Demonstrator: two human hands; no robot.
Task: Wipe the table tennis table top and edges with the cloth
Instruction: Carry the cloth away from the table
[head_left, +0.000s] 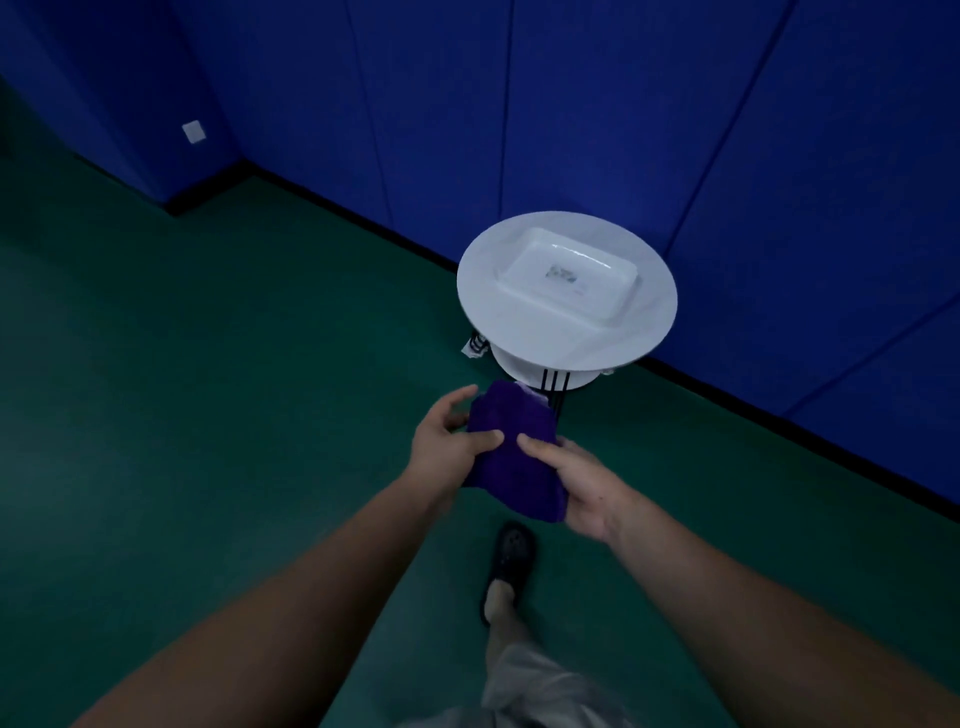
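Both hands hold a purple cloth (511, 452) in the air in front of the person, above a green floor (208, 389). The left hand (447, 441) grips the cloth's left side, its thumb lying across the front of the fabric and its fingers curled round the upper edge. The right hand (576, 483) grips the right side, thumb pressed on the front and fingers hidden behind the folds. The cloth is bunched and folded between them, with its lower end hanging down past the right palm. A pale strip, perhaps a label or hem, shows at its top edge.

Just beyond the cloth stands a small round white surface (519, 332) on thin black legs, with a second white tier beneath it. A shallow white tray (569, 280) lies on top, and a small printed mark shows in the tray's middle. The stand sits close to a blue padded wall (623, 104) with a black skirting strip along its foot. A white switch plate (194, 132) is fixed to the wall at far left.

Below the hands, one foot in a dark shoe (511, 566) rests on the floor, and light shorts (535, 686) show at the bottom edge. The table tennis table is out of view.
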